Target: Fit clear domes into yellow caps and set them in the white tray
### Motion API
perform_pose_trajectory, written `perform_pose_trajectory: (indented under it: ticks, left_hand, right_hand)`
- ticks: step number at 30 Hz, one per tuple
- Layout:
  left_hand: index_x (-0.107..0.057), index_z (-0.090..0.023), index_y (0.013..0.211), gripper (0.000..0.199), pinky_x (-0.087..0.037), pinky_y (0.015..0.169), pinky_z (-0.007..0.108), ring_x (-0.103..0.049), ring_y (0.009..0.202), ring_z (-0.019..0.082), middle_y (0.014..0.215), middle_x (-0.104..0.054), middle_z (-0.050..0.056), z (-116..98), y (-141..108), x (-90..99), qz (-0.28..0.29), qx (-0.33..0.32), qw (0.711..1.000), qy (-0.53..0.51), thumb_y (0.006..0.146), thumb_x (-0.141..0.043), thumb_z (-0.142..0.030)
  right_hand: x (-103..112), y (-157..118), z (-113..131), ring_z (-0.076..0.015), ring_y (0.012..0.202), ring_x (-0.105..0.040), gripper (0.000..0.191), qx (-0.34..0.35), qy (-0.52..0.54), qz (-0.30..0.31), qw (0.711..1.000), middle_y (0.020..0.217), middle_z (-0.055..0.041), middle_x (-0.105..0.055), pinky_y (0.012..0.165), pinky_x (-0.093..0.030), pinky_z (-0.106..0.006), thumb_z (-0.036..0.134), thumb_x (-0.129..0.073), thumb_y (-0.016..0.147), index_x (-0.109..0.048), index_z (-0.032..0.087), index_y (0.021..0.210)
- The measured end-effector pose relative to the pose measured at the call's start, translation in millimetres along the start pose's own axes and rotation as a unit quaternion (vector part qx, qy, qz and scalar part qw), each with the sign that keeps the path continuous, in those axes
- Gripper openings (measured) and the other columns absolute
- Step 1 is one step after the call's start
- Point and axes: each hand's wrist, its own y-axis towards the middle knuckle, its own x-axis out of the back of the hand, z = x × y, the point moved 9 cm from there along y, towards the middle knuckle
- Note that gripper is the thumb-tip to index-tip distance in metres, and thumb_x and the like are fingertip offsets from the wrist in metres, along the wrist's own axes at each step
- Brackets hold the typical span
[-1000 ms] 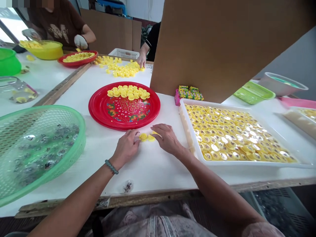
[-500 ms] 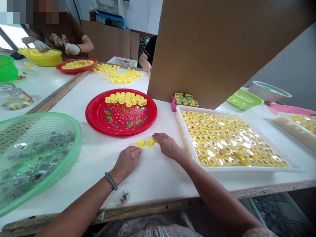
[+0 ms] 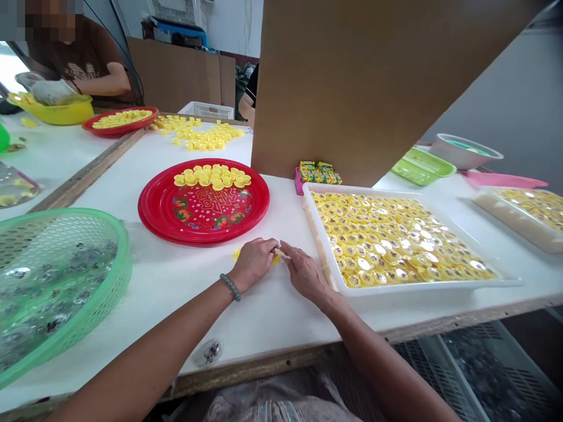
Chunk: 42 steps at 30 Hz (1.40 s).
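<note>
My left hand (image 3: 254, 262), a beaded bracelet (image 3: 230, 287) on its wrist, is closed with its fingers curled over the table. Its fingertips meet those of my right hand (image 3: 304, 274), which is also closed, thumb and fingers pinched together. What they grip is hidden by the fingers. Small round yellow plastic pieces (image 3: 236, 255) lie under and beside my left hand, partly covered by it. Just beyond my hands is a red patterned plate (image 3: 211, 234) with a cluster of yellow pieces (image 3: 215, 177). Near the table's front edge rests a clear round shell (image 3: 212, 351) with a dark print.
At the right, a white tray (image 3: 310, 234) holds rows of yellow discs. A green mesh basket (image 3: 125, 252) of clear shells stands left. A cardboard panel (image 3: 352, 88) rises behind small packets (image 3: 320, 173). Across the table, a gloved person works at a yellow basin (image 3: 73, 112).
My left hand has moved right, over the yellow pieces, and its fingertips now meet my right hand's. The camera view has shifted slightly. The person across has shifted their gloved hands.
</note>
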Motion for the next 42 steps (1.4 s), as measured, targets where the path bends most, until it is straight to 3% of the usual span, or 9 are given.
perform_pose_trajectory:
  ticks: [4, 9, 14, 17, 19, 25, 34, 39, 42]
  left_hand:
    - [-0.065, -0.020, 0.101, 0.026, -0.046, 0.069, 0.028, -0.062, 0.074, 0.018, 0.077, -0.067, 0.006, 1.1, 1.9, -6.0, 0.012, -0.002, 0.999, 0.039, 0.084, -0.045, -0.016]
    - [-0.065, -0.019, 0.103, 0.025, -0.046, 0.078, 0.025, -0.064, 0.086, 0.016, 0.095, -0.071, 0.003, 18.5, -17.5, 32.7, -0.038, 0.020, 0.998, -0.046, 0.085, -0.048, -0.022]
    - [-0.066, -0.019, 0.094, 0.020, -0.047, 0.074, 0.025, -0.064, 0.079, 0.015, 0.088, -0.072, 0.002, 55.6, -61.9, 65.2, -0.091, 0.109, 0.990, -0.012, 0.084, -0.050, -0.025]
    - [-0.064, -0.017, 0.098, 0.023, -0.048, 0.078, 0.028, -0.063, 0.083, 0.017, 0.095, -0.068, 0.005, 67.8, -79.8, 66.9, -0.100, 0.123, 0.986, 0.050, 0.082, -0.048, -0.021]
    - [-0.060, -0.017, 0.108, 0.032, -0.047, 0.083, 0.029, -0.061, 0.093, 0.019, 0.109, -0.063, 0.007, 69.9, -82.2, 60.3, -0.084, 0.110, 0.988, 0.063, 0.079, -0.047, -0.015]
    - [-0.047, -0.017, 0.124, 0.048, -0.044, 0.095, 0.032, -0.051, 0.114, 0.021, 0.127, -0.052, 0.008, 61.7, -64.1, 35.4, -0.011, 0.042, 0.997, 0.061, 0.076, -0.049, -0.013]
    - [-0.061, -0.021, 0.103, 0.026, -0.046, 0.087, 0.030, -0.060, 0.098, 0.019, 0.103, -0.066, 0.005, 59.3, -53.0, 16.7, 0.020, 0.039, 0.999, 0.008, 0.080, -0.050, -0.017]
    - [-0.059, -0.020, 0.112, 0.034, -0.047, 0.085, 0.030, -0.060, 0.094, 0.018, 0.112, -0.062, 0.005, 48.7, -69.1, 16.7, 0.018, 0.046, 0.998, -0.046, 0.079, -0.051, -0.019]
    - [-0.057, -0.020, 0.115, 0.037, -0.047, 0.081, 0.031, -0.060, 0.083, 0.016, 0.115, -0.059, 0.007, 42.3, -72.9, 30.4, -0.011, 0.062, 0.996, -0.065, 0.078, -0.053, -0.022]
  right_hand:
    - [9.2, -8.8, 1.1, -0.0184, 0.102, -0.059, 0.042, -0.002, 0.021, -0.037, 0.999, 0.113, -0.0104, -0.062, 0.087, -0.049, -0.035, 0.011, -0.036, 0.088, -0.045, 0.018, 0.128]
    - [16.6, -25.0, 27.4, -0.0174, 0.095, -0.060, 0.027, 0.004, 0.074, -0.067, 0.995, 0.102, -0.0068, -0.066, 0.084, -0.048, -0.031, 0.018, -0.043, 0.089, -0.059, 0.020, 0.110]
    - [-30.5, -49.1, 116.1, -0.0144, 0.089, -0.059, 0.020, 0.189, 0.150, 0.134, 0.961, 0.094, -0.0037, -0.067, 0.081, -0.046, -0.025, 0.013, -0.047, 0.087, -0.064, 0.020, 0.096]
    - [-59.5, -68.2, 160.7, -0.0159, 0.098, -0.055, 0.021, 0.309, 0.115, 0.246, 0.911, 0.103, -0.0041, -0.065, 0.087, -0.041, -0.026, 0.012, -0.053, 0.083, -0.062, 0.021, 0.100]
    - [-69.6, -72.5, 171.4, -0.0166, 0.098, -0.054, 0.019, 0.341, 0.082, 0.277, 0.894, 0.102, -0.0031, -0.064, 0.088, -0.039, -0.027, 0.013, -0.056, 0.081, -0.061, 0.022, 0.097]
    - [-67.0, -69.1, 153.7, -0.0153, 0.086, -0.054, 0.010, 0.305, 0.035, 0.287, 0.908, 0.085, -0.0034, -0.062, 0.083, -0.039, -0.025, 0.012, -0.049, 0.085, -0.058, 0.017, 0.084]
    - [-56.3, -65.6, 107.9, -0.0149, 0.079, -0.052, 0.019, 0.110, 0.115, 0.249, 0.955, 0.083, -0.0017, -0.058, 0.071, -0.042, -0.024, 0.006, -0.060, 0.067, -0.054, 0.018, 0.081]
    - [-43.5, -60.5, 66.9, -0.0123, 0.073, -0.050, 0.029, -0.031, 0.187, 0.159, 0.969, 0.083, 0.0009, -0.054, 0.067, -0.043, -0.023, 0.010, -0.065, 0.066, -0.051, 0.020, 0.089]
    - [-31.4, -57.7, 52.2, -0.0118, 0.073, -0.049, 0.032, -0.060, 0.220, 0.093, 0.969, 0.085, 0.0007, -0.054, 0.068, -0.044, -0.024, 0.013, -0.068, 0.067, -0.050, 0.020, 0.093]
